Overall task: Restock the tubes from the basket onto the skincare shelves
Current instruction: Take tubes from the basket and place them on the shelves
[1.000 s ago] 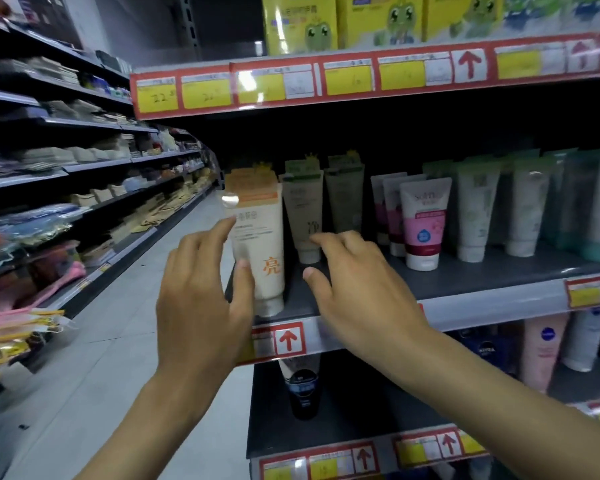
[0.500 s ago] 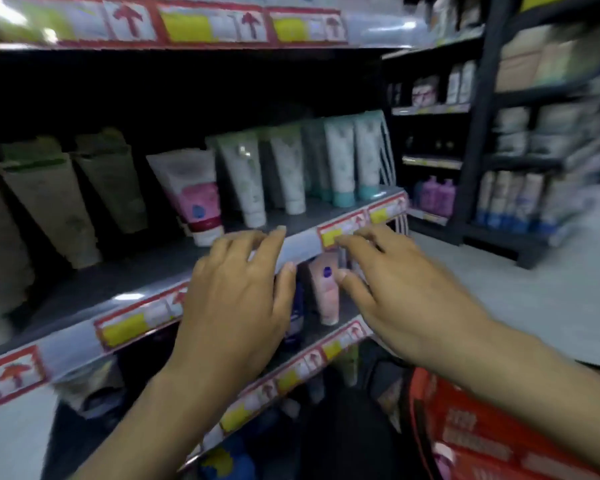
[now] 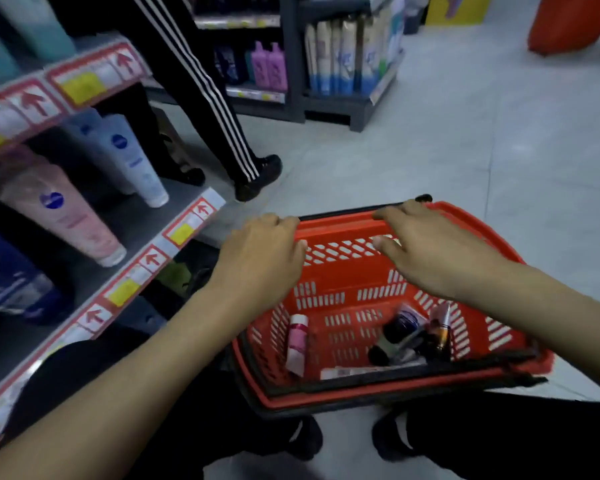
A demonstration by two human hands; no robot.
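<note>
A red plastic basket [image 3: 347,282] sits on the floor in front of my feet. Inside lie a pink-and-white tube [image 3: 297,342] at the left and a pile of dark tubes [image 3: 409,336] at the right. My left hand [image 3: 260,261] hovers over the basket's left rim, fingers loosely curled, holding nothing. Over the far right rim my right hand [image 3: 430,251] is spread with fingers apart and empty. The skincare shelves [image 3: 174,233] run along my left, with a pink tube [image 3: 66,216] and a pale blue tube [image 3: 132,161] standing on them.
A person's legs in black striped trousers [image 3: 201,95] stand by the shelf end, just beyond the basket. A low shelf unit with bottles [image 3: 329,60] stands behind them. Grey floor [image 3: 482,150] stretches to the right. An orange object [image 3: 568,22] is at the top right.
My view swung from the upper shelf down and right to the basket on the floor. Both hands left the shelf edge and now hover over the basket, still empty.
</note>
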